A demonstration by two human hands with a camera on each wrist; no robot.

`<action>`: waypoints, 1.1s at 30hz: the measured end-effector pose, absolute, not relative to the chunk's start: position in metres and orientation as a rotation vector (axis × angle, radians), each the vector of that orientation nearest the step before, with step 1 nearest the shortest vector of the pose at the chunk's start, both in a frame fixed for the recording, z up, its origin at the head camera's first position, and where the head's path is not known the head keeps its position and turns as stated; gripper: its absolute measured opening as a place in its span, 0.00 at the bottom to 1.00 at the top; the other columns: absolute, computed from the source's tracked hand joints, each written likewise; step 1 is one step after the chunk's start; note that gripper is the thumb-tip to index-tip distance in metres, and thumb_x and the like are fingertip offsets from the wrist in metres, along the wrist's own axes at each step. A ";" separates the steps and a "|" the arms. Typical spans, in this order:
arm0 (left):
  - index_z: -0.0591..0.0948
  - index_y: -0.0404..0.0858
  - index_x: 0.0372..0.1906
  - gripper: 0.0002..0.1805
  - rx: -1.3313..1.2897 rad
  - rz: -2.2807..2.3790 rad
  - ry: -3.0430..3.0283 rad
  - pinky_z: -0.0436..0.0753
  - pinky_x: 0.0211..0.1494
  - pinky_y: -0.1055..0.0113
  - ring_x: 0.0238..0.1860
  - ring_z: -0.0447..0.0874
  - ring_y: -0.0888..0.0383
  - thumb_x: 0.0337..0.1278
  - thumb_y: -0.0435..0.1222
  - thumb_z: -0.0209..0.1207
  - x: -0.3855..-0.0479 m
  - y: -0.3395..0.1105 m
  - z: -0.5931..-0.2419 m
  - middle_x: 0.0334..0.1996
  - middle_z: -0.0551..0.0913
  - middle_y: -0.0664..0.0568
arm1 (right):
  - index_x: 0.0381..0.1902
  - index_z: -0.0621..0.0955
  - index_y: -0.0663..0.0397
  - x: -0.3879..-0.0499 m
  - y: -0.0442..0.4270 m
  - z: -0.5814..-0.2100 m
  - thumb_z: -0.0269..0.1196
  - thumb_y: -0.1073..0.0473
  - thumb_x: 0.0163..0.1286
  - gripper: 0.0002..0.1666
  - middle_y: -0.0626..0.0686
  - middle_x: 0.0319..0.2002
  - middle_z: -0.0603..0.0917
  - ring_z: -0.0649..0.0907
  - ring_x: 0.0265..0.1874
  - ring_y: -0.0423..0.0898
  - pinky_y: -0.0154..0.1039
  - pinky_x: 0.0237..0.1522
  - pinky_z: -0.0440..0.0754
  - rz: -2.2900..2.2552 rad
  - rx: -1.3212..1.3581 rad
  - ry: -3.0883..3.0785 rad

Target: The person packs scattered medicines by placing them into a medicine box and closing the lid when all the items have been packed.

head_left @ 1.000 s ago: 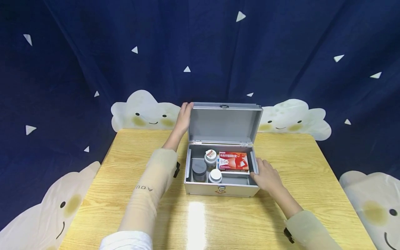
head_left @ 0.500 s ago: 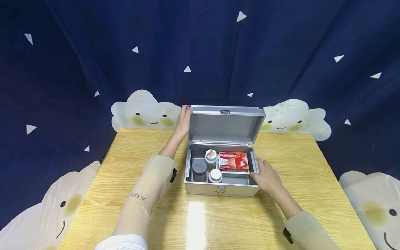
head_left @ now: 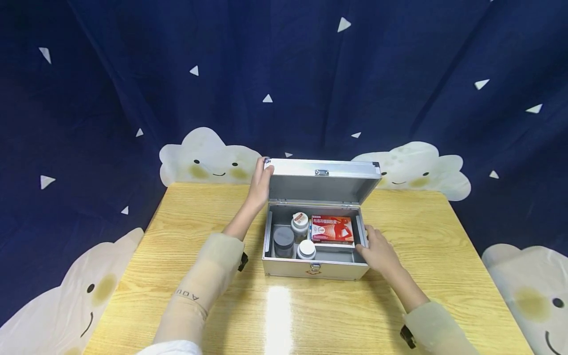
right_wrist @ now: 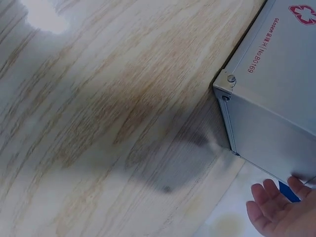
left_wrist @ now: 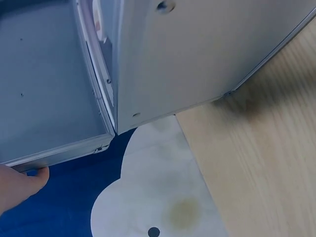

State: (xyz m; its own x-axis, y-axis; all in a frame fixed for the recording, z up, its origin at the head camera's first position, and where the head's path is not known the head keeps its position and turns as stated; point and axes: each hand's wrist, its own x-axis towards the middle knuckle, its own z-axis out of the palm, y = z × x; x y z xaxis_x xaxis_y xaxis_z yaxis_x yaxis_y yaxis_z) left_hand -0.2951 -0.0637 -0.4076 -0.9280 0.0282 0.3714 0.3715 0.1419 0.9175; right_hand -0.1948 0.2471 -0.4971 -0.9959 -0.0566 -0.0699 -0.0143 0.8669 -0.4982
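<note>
An aluminium first-aid case (head_left: 288, 268) with a red cross emblem stands on the table, its lid (head_left: 350, 168) raised and tilted forward. My left hand (head_left: 259, 186) grips the lid's left front corner; in the left wrist view its thumb (left_wrist: 38, 178) lies against the lid edge. My right hand (head_left: 379, 251) rests at the case's right wall, thumb at the rim and the other fingers loose along the outside. Inside are a grey-capped jar (head_left: 283, 238), two white-capped bottles, one behind (head_left: 300, 222) and one in front (head_left: 306, 249), and a red medicine box (head_left: 331, 229) on a white one.
The wooden table (head_left: 213, 202) reaches out on both sides of the case. Behind it hangs a dark blue curtain (head_left: 301, 74) with white triangles and smiling clouds. A metal latch (head_left: 321, 172) sits on the lid's front edge.
The lid has swung forward and down, showing more of its front face, with my left hand moving down along with it. My right hand and the case's contents have stayed put.
</note>
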 end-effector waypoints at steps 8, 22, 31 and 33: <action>0.64 0.24 0.52 0.17 -0.476 -1.890 -2.122 0.63 0.60 0.54 0.51 0.65 0.46 0.61 0.29 0.37 -0.271 -0.066 -0.403 0.47 0.68 0.34 | 0.61 0.58 0.71 -0.194 0.247 -0.498 0.55 0.62 0.61 0.34 0.68 0.43 0.73 0.76 0.41 0.59 0.50 0.41 0.76 -1.096 -0.025 2.823; 0.66 0.19 0.46 0.14 -0.500 -1.766 -2.123 0.66 0.46 0.62 0.39 0.66 0.44 0.61 0.27 0.40 -0.231 -0.063 -0.391 0.38 0.68 0.32 | 0.60 0.59 0.61 -0.191 0.239 -0.442 0.37 0.46 0.73 0.28 0.58 0.53 0.69 0.73 0.50 0.52 0.43 0.52 0.69 -2.059 0.287 2.521; 0.66 0.18 0.42 0.12 -0.542 -1.698 -2.088 0.66 0.50 0.60 0.43 0.67 0.41 0.61 0.27 0.43 -0.217 -0.062 -0.396 0.41 0.69 0.29 | 0.67 0.58 0.54 -0.188 0.224 -0.407 0.38 0.44 0.72 0.31 0.48 0.55 0.65 0.66 0.55 0.44 0.45 0.62 0.59 -2.315 0.200 2.380; 0.67 0.18 0.42 0.12 -0.550 -1.681 -2.084 0.67 0.52 0.58 0.44 0.68 0.40 0.60 0.26 0.43 -0.214 -0.062 -0.398 0.42 0.69 0.28 | 0.68 0.56 0.55 -0.187 0.220 -0.405 0.36 0.44 0.73 0.32 0.53 0.58 0.62 0.64 0.59 0.48 0.49 0.64 0.56 -2.254 0.173 2.446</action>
State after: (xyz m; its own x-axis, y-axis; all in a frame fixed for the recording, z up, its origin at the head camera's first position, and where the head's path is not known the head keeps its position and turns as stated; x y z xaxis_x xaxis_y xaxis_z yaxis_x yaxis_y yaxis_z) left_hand -0.2143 -0.0623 -0.3975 -0.8402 0.0502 0.5399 0.5383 0.1972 0.8194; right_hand -0.1869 0.2203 -0.4053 -0.9768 0.2029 0.0688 -0.0521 0.0869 -0.9949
